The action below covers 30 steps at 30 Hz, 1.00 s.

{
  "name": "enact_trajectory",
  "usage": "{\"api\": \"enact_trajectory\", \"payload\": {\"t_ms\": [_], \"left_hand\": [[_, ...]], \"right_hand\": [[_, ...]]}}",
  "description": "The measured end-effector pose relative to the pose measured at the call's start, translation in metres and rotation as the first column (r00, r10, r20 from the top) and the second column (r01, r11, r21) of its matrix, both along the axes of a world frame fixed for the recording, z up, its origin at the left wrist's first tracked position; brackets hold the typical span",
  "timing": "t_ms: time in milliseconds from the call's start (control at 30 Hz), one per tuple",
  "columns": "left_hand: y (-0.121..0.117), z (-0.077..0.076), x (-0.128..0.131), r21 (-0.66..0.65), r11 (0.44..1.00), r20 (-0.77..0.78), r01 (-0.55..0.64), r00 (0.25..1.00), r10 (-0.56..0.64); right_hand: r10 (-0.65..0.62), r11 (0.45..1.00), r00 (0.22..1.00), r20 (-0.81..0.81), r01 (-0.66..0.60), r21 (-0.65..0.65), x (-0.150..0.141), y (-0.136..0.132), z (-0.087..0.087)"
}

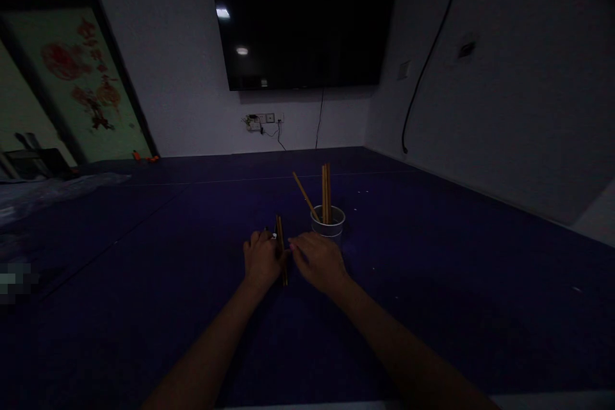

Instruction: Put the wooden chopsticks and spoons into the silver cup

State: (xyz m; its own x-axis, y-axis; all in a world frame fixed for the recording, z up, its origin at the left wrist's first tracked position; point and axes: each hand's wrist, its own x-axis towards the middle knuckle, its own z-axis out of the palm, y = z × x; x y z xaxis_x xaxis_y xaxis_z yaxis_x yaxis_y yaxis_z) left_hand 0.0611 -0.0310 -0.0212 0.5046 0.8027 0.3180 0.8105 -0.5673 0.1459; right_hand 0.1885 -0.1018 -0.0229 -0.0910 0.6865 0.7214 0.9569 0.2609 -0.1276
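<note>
The left hand [262, 257] is at the left side of a small group of thin wooden sticks [282, 250], which lie close together on the dark blue surface [182, 333] and point away from the person. Its fingers are bent and its thumb side is against the sticks; I cannot tell whether it pinches them or only rests there. The right hand [321, 261] is to the right of the same sticks, with its fingers near one another and directed to the left, toward the other hand. In the dim light I cannot tell whether this hand holds something.

Just behind the right hand stands a metal cup [328, 229], upright, its lower part covered by the hand from this view; whether they touch is not clear. In the cup is a bundle of upright sticks [326, 192], close together, and one separate stick [304, 195] which leans to the left, over the rim.

Farther back, a black television [310, 22] hangs on the pale wall [168, 77], with sockets [262, 119] and some cables below it. At the left there is a door [96, 90] with red decorations, and crumpled clear plastic [72, 189] lies on the surface.
</note>
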Motion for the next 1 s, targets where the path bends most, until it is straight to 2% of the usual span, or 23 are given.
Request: {"api": "enact_trajectory", "payload": {"t_ms": [100,167,233,400,1000], "left_hand": [[-0.0015,-0.0021,0.0007,-0.033,0.999,-0.046,-0.008,0.999,0.006],[-0.0019,-0.0038,0.0017,-0.057,0.998,-0.061,-0.025,0.998,0.022],[-0.0018,-0.0059,0.0029,-0.060,0.998,-0.062,-0.030,0.998,0.026],[-0.0017,-0.0095,0.0045,-0.059,0.998,-0.062,-0.025,0.998,0.022],[-0.0048,-0.0098,0.0081,-0.019,0.999,-0.095,-0.032,0.995,0.030]], "right_hand": [[-0.044,0.949,0.998,0.036,0.053,-0.310,-0.0098,0.0033,-0.0028],[-0.072,0.899,0.997,0.039,0.081,-0.431,-0.0117,0.0046,-0.0030],[-0.083,0.867,0.996,0.028,0.086,-0.491,-0.0110,0.0053,-0.0031],[-0.094,0.846,0.995,0.021,0.090,-0.526,-0.0072,0.0058,-0.0042],[-0.100,0.847,0.994,0.040,0.106,-0.521,-0.0043,0.0072,-0.0077]]}}
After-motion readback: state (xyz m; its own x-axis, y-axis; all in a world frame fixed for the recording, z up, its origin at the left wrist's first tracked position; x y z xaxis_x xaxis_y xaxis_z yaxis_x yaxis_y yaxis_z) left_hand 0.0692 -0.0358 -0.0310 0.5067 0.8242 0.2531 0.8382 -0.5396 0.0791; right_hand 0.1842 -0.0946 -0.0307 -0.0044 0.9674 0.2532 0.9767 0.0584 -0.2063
